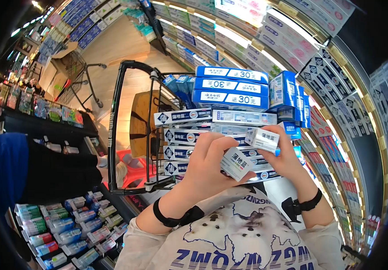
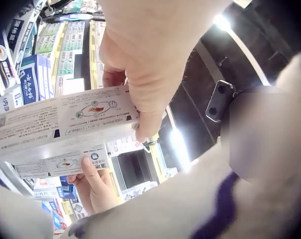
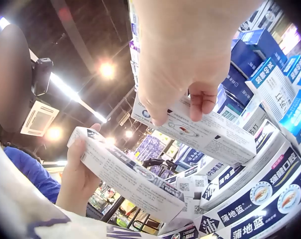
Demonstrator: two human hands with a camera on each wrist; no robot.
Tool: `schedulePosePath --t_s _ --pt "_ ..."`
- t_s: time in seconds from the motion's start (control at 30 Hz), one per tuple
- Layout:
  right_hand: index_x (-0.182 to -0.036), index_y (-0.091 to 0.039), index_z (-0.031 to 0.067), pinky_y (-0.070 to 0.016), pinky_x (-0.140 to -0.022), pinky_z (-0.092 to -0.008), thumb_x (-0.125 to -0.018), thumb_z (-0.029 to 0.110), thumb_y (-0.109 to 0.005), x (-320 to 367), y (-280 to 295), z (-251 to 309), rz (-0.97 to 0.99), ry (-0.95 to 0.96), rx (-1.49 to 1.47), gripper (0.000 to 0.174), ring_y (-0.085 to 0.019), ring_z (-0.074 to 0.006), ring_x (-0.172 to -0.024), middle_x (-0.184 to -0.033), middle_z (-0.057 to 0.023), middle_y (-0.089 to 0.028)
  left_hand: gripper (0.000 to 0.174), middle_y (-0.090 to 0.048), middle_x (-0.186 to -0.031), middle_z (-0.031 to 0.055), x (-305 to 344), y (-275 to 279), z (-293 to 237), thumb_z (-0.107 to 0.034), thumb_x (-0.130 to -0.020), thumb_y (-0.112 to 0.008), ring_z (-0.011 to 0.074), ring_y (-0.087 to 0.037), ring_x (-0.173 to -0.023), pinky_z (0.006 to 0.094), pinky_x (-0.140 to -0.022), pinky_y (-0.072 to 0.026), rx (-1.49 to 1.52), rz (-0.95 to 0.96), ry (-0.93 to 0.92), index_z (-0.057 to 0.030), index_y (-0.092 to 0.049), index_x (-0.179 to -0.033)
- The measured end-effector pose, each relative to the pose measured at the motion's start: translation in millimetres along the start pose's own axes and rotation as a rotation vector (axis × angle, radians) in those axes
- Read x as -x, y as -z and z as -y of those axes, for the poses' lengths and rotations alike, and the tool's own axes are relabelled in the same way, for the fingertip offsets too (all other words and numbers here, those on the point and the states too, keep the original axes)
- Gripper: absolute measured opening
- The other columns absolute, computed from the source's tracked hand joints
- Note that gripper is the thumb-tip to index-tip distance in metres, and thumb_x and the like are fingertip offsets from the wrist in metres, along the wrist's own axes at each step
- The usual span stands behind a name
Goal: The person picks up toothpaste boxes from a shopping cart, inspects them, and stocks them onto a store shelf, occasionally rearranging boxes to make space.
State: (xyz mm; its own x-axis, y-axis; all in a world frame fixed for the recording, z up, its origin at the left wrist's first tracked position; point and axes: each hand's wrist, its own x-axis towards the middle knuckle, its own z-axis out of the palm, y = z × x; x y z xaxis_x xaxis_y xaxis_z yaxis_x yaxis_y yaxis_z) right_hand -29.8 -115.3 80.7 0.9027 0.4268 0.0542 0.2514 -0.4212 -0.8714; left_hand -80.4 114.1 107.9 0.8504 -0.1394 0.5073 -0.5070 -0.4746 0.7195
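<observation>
My left hand [image 1: 205, 164] grips a white toothpaste box [image 1: 237, 164], its printed end turned up toward the head camera. A second white toothpaste box [image 1: 262, 140] is held between the thumb and fingers of my right hand [image 1: 288, 157]. In the left wrist view the left box [image 2: 36, 122] shows a long side with small print and a diagram. The right box [image 3: 205, 132] has similar print in the right wrist view and overlaps the stacked boxes [image 3: 240, 214] there. Beneath both hands, white-and-navy toothpaste boxes [image 1: 182, 118] lie in rows in the cart.
The shopping cart [image 1: 113, 135] has a black rim; blue boxes [image 1: 230, 100] are piled at its far end. Lit shelves of boxes [image 1: 288, 38] line the right side. At lower left is a display of packs [image 1: 68, 225]; a person in blue [image 1: 0, 166] stands nearby. Another cart [image 1: 74, 85] carries cardboard.
</observation>
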Motion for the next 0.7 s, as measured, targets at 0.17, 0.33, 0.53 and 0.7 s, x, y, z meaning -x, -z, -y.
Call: schedulePosePath --t_s 0.17,0.33,0.53,0.7 --pt "-0.124 -0.046 0.0085 -0.0528 -0.078 -0.0299 -0.081 0.001 -0.072 2 0 -6 0.008 0.027 -0.027 0.051 -0.061 -0.0199 -0.103 -0.116 -0.0092 -0.054 0.084 -0.054 -0.102 0.0126 -15 -24 0 -0.040 -0.047 -0.095 0.0274 -0.055 -0.095 0.0338 -0.074 -0.0493 -0.184 -0.115 -0.111 -0.0051 -0.049 -0.109" --pt "-0.125 -0.044 0.0078 -0.0538 -0.077 -0.0306 -0.082 0.000 -0.071 5 1 -8 0.031 0.027 -0.085 0.051 -0.061 -0.0214 -0.103 -0.117 -0.0096 -0.051 0.087 -0.055 -0.104 0.0118 -17 -34 2 -0.039 -0.044 -0.096 0.0268 -0.056 -0.095 0.0348 -0.078 -0.0485 -0.247 -0.098 -0.085 -0.0047 -0.049 -0.109" --pt "-0.126 -0.045 0.0071 -0.0527 -0.074 -0.0298 -0.081 -0.003 -0.069 8 0 -8 0.020 0.052 -0.068 0.052 -0.061 -0.0204 -0.095 -0.118 -0.0101 -0.049 0.090 -0.052 -0.103 0.0091 -13 -38 8 -0.039 -0.041 -0.097 0.0229 -0.056 -0.092 0.0332 -0.078 -0.0485 -0.224 -0.126 -0.036 -0.0045 -0.050 -0.110" --pt "-0.125 -0.046 0.0069 -0.0524 -0.073 -0.0296 -0.081 -0.003 -0.069 9 0 -9 0.029 0.039 -0.069 0.051 -0.061 -0.0211 -0.092 -0.117 -0.0104 -0.048 0.090 -0.053 -0.102 0.0085 -13 -39 5 -0.039 -0.041 -0.097 0.0222 -0.057 -0.091 0.0324 -0.078 -0.0487 -0.253 -0.125 -0.015 -0.0043 -0.050 -0.110"
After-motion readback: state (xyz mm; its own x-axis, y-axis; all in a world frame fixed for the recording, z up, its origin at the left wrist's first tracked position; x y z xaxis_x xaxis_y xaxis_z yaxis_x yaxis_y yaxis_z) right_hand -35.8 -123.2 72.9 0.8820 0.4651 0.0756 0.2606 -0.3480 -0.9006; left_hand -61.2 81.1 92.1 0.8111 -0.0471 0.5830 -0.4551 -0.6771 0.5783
